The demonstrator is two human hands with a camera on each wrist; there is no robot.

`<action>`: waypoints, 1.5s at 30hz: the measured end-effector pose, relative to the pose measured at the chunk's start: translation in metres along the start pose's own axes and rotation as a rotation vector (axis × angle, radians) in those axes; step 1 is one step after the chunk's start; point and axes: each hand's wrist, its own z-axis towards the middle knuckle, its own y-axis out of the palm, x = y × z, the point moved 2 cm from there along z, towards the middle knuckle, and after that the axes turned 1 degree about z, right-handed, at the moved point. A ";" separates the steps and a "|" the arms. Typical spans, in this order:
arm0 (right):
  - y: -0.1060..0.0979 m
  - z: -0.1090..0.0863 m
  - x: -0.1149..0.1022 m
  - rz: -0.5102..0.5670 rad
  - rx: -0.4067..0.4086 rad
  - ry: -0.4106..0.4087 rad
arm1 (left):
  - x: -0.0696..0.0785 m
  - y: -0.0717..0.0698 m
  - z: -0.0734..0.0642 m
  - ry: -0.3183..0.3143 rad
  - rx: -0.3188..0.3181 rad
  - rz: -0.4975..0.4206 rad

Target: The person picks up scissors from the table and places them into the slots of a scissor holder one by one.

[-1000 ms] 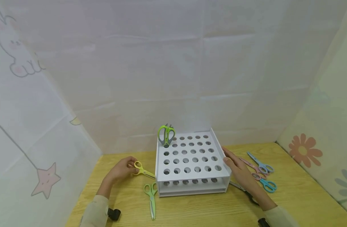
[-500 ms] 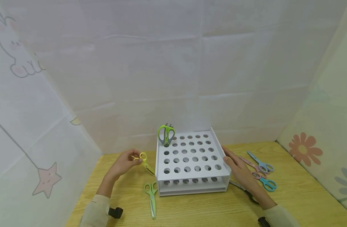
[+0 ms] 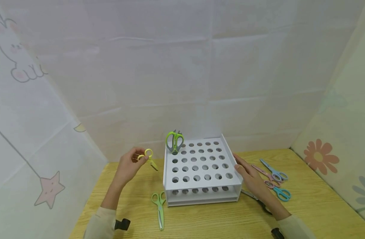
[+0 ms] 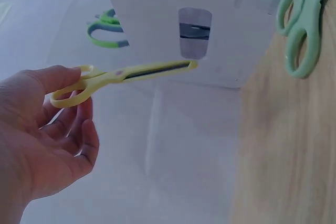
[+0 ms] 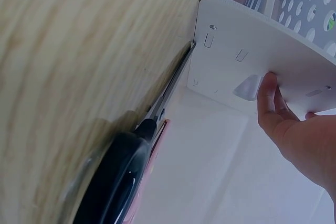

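Above the table's left side my left hand [image 3: 129,166] pinches yellow scissors [image 4: 118,76] by the handle loops, thumb on top, blades pointing toward the white rack. The rack [image 3: 200,184] has rows of round holes in its top. Green-and-grey scissors [image 3: 175,142] stand in its back left hole, loops up. My right hand [image 3: 252,178] rests with its fingertips against the rack's right side panel [image 5: 231,51], near the cutout. Light green scissors [image 3: 160,210] lie on the table just left of the rack's front.
Right of the rack, black-handled scissors [image 5: 118,177] lie partly under my right forearm. Farther right lie pink scissors [image 3: 264,172], light blue scissors [image 3: 273,170] and scissors with a turquoise loop [image 3: 283,195]. Printed cloth walls [image 3: 182,83] close in the wooden table.
My left hand has lifted the yellow scissors off the table, up and toward the back; their blades now point down and right. The right hand has stayed at the rack's side.
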 end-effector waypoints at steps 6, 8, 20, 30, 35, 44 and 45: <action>0.000 0.000 -0.001 -0.022 -0.001 0.004 | 0.029 0.000 -0.002 0.144 0.170 0.000; 0.000 -0.001 -0.001 -0.030 -0.002 0.012 | 0.037 0.000 -0.002 0.182 0.211 -0.004; -0.002 -0.001 0.001 -0.051 0.004 0.007 | 0.065 0.008 0.004 0.277 0.342 -0.111; -0.001 0.000 0.003 -0.032 0.005 0.003 | 0.078 0.026 0.010 0.181 0.287 -0.147; 0.000 0.001 0.004 -0.028 0.008 -0.003 | 0.075 0.033 0.014 0.163 0.253 -0.144; 0.000 0.000 0.003 -0.033 0.012 0.001 | 0.052 0.051 0.024 0.196 0.179 -0.109; 0.000 0.000 0.003 -0.033 0.011 0.002 | 0.052 0.052 0.025 0.206 0.172 -0.098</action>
